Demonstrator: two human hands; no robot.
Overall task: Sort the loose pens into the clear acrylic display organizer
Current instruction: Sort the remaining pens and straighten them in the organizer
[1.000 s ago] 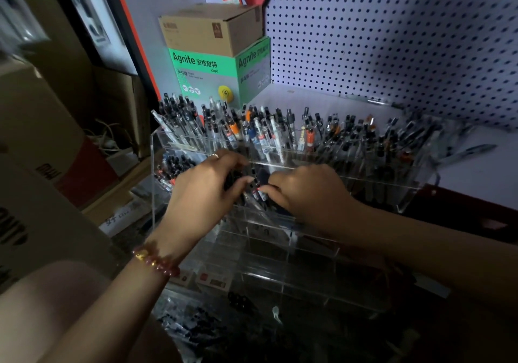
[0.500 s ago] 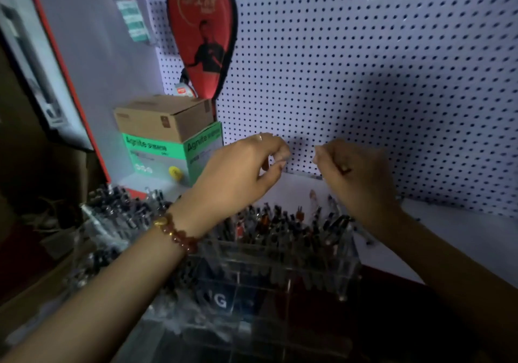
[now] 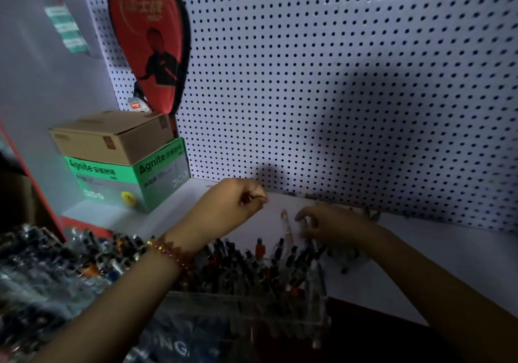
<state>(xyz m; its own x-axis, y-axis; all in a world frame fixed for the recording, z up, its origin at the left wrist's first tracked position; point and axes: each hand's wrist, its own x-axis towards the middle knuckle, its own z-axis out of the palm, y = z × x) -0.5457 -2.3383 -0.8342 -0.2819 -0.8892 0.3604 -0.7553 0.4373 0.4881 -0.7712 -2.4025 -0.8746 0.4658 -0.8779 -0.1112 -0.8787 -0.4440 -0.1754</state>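
In the head view, both hands reach to the far side of the clear acrylic organizer (image 3: 252, 309), which sits near the bottom centre, packed with upright pens (image 3: 246, 261). The left hand (image 3: 229, 208), with a beaded bracelet (image 3: 171, 253) at its wrist, is curled into a loose fist over the white shelf (image 3: 420, 261); whether it holds anything cannot be told. To its right, the right hand (image 3: 333, 225) has its fingers bent down among pens at the organizer's far right corner, its grip too blurred to judge, with 2 stacked boxes (image 3: 126, 160) far left below the pegboard (image 3: 336, 82).
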